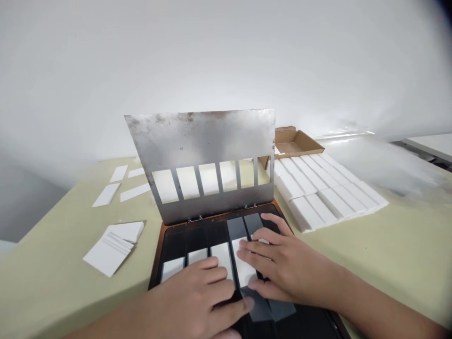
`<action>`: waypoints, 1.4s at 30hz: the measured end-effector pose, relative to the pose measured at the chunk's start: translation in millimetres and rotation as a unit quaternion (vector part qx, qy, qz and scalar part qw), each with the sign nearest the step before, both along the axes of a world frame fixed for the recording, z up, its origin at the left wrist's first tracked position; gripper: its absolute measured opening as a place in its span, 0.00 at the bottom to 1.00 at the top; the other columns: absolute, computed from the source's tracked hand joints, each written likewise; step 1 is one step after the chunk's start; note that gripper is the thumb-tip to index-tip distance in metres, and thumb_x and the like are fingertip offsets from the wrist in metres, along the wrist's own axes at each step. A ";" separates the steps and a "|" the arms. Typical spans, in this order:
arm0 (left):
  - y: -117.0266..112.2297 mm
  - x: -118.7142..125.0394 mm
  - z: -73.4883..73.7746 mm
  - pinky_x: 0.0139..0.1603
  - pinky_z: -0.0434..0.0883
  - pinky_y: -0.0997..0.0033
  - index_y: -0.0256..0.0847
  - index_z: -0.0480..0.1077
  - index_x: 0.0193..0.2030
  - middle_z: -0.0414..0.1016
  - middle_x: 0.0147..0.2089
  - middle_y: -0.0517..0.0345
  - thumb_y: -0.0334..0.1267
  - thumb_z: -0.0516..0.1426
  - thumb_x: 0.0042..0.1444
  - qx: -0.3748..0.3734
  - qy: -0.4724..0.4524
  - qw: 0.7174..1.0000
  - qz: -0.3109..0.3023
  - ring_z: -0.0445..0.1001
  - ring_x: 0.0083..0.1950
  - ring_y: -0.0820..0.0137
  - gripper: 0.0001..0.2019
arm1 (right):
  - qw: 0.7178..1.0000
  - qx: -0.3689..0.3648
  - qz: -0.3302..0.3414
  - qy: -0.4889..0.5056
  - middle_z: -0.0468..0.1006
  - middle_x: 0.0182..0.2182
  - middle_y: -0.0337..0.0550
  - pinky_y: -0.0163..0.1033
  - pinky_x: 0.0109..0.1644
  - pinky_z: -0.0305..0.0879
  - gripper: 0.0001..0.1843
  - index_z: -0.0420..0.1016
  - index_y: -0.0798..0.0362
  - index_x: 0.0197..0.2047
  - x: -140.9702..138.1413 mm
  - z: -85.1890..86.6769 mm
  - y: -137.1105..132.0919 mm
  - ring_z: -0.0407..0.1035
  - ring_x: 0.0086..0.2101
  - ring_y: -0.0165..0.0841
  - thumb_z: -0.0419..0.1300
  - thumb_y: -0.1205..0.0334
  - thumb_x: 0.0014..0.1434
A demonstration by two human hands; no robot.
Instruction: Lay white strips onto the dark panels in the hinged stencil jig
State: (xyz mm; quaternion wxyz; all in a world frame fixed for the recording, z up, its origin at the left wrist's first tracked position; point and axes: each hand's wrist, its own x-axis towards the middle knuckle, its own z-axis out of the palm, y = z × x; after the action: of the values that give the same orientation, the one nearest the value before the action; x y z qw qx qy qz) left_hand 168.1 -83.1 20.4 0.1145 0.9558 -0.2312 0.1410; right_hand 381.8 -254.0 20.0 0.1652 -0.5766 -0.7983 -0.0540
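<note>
A shallow black tray (197,234) with a brown rim lies before me, divided into side-by-side slots. White cards (223,256) lie in several slots. Dark grey strips (236,227) show above and below the white cards in two slots toward the right. My right hand (282,256) rests open, fingers spread on a white card (243,270) and over the neighbouring slot. My left hand (208,296) lies across the lower left slots, with its index finger stretched to the lower dark grey strip (256,306). Its thumb is mostly out of frame. A hinged metal plate (208,136) with rectangular windows stands raised behind the tray.
Stacked white cards (328,197) lie in rows at the right, by an open cardboard box (298,142). A fanned pile of white cards (113,245) lies at the left. Several loose cards (106,194) are behind it on the yellowish table (49,263). A white wall rises behind.
</note>
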 end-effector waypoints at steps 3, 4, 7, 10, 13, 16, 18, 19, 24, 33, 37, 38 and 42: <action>-0.2 0.4 -0.7 0.47 0.70 0.58 0.40 0.74 0.58 0.76 0.37 0.58 0.46 0.62 0.69 0.002 0.001 1.000 0.000 0.73 0.36 0.63 0.16 | 1.000 -0.007 -0.002 0.004 0.82 0.58 0.46 0.62 0.77 0.36 0.20 0.75 0.53 0.61 0.6 -0.6 -0.2 0.70 0.51 0.42 0.58 0.50 0.74; -0.3 0.4 -1.0 0.47 0.70 0.58 0.40 0.74 0.58 0.76 0.37 0.58 0.46 0.62 0.69 0.003 0.001 1.000 0.002 0.73 0.36 0.63 0.16 | 1.000 -0.009 -0.003 0.004 0.81 0.58 0.46 0.62 0.77 0.35 0.19 0.75 0.53 0.60 0.5 -0.5 -0.3 0.70 0.52 0.42 0.58 0.50 0.74; 0.0 -0.2 -1.6 0.48 0.70 0.59 0.40 0.74 0.58 0.76 0.37 0.58 0.46 0.60 0.71 0.002 0.007 1.000 -0.005 0.73 0.36 0.64 0.15 | 1.000 -0.022 -0.006 0.005 0.81 0.58 0.45 0.62 0.76 0.33 0.20 0.75 0.54 0.61 -0.1 1.7 -1.3 0.69 0.52 0.42 0.57 0.50 0.75; 0.0 -1.1 -0.2 0.50 0.69 0.59 0.40 0.74 0.58 0.76 0.38 0.58 0.46 0.61 0.71 0.004 0.007 1.000 -0.003 0.73 0.37 0.64 0.15 | 0.999 -0.044 -0.007 0.020 0.81 0.59 0.44 0.61 0.76 0.31 0.21 0.74 0.54 0.62 -0.4 5.9 -2.9 0.68 0.52 0.42 0.56 0.48 0.76; -0.7 -1.6 3.6 0.51 0.68 0.58 0.41 0.75 0.58 0.76 0.39 0.58 0.46 0.63 0.69 0.011 -0.004 1.000 0.014 0.73 0.39 0.64 0.16 | 0.997 -0.060 -0.010 0.054 0.79 0.61 0.41 0.59 0.76 0.30 0.23 0.72 0.51 0.65 0.2 9.8 -4.1 0.68 0.53 0.41 0.55 0.47 0.76; -1.7 -1.5 6.4 0.53 0.66 0.56 0.43 0.75 0.58 0.78 0.47 0.55 0.47 0.63 0.69 0.020 -0.019 0.999 0.027 0.73 0.43 0.62 0.16 | 0.993 -0.071 -0.018 0.090 0.79 0.62 0.38 0.57 0.76 0.28 0.23 0.70 0.48 0.68 0.9 12.3 -4.6 0.68 0.54 0.40 0.54 0.48 0.77; -2.2 -1.0 6.7 0.55 0.65 0.55 0.41 0.75 0.58 0.80 0.51 0.54 0.48 0.61 0.71 0.021 -0.031 0.999 0.027 0.74 0.46 0.60 0.16 | 0.991 -0.078 -0.024 0.107 0.79 0.62 0.38 0.56 0.76 0.28 0.22 0.69 0.48 0.68 1.1 12.8 -5.0 0.67 0.54 0.39 0.53 0.50 0.78; -2.3 -0.6 6.5 0.56 0.64 0.54 0.40 0.75 0.59 0.80 0.52 0.54 0.48 0.60 0.72 0.021 -0.037 0.999 0.026 0.74 0.47 0.60 0.17 | 0.990 -0.081 -0.026 0.113 0.79 0.62 0.38 0.56 0.76 0.27 0.22 0.69 0.48 0.68 1.1 12.7 -5.2 0.67 0.54 0.39 0.53 0.50 0.78; -1.1 1.9 7.3 0.57 0.62 0.55 0.38 0.76 0.57 0.82 0.47 0.56 0.43 0.57 0.74 -0.008 -0.050 0.998 0.031 0.74 0.46 0.62 0.14 | 0.991 -0.053 -0.016 0.125 0.80 0.61 0.43 0.56 0.77 0.26 0.38 0.66 0.50 0.71 1.1 8.0 -5.5 0.68 0.54 0.41 0.60 0.34 0.70; -0.8 4.4 5.4 0.56 0.62 0.56 0.38 0.75 0.59 0.81 0.51 0.54 0.38 0.59 0.72 -0.047 -0.038 0.995 0.084 0.73 0.50 0.60 0.13 | 0.993 -0.045 -0.040 0.102 0.81 0.59 0.42 0.56 0.76 0.29 0.30 0.65 0.48 0.71 -2.4 0.7 -1.7 0.69 0.52 0.40 0.60 0.43 0.73; 1.3 3.5 6.4 0.51 0.64 0.57 0.37 0.75 0.58 0.79 0.54 0.50 0.33 0.58 0.70 -0.052 -0.034 0.993 0.104 0.72 0.49 0.61 0.13 | 0.991 -0.061 -0.047 0.106 0.82 0.57 0.41 0.57 0.75 0.32 0.26 0.66 0.47 0.70 -3.7 2.5 -0.9 0.69 0.52 0.40 0.60 0.48 0.74; 1.8 2.9 7.7 0.50 0.64 0.57 0.38 0.75 0.59 0.78 0.54 0.49 0.32 0.58 0.69 -0.052 -0.040 0.992 0.109 0.72 0.48 0.61 0.13 | 0.991 -0.061 -0.049 0.108 0.82 0.57 0.41 0.57 0.75 0.32 0.25 0.66 0.47 0.70 -3.8 2.8 -0.8 0.69 0.52 0.40 0.60 0.49 0.75; 1.6 0.6 13.8 0.51 0.65 0.57 0.38 0.76 0.60 0.80 0.52 0.51 0.33 0.58 0.70 -0.037 -0.060 0.996 0.062 0.73 0.47 0.61 0.14 | 0.991 -0.056 -0.059 0.103 0.83 0.55 0.40 0.56 0.76 0.31 0.23 0.66 0.47 0.70 -4.2 1.8 -0.7 0.69 0.53 0.39 0.58 0.54 0.76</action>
State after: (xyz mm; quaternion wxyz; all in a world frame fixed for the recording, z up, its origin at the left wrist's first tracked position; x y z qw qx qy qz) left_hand 168.7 -81.4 34.2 0.1265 0.9532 -0.1731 0.2134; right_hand 377.6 -254.6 21.8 0.2100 -0.6337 -0.7434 0.0408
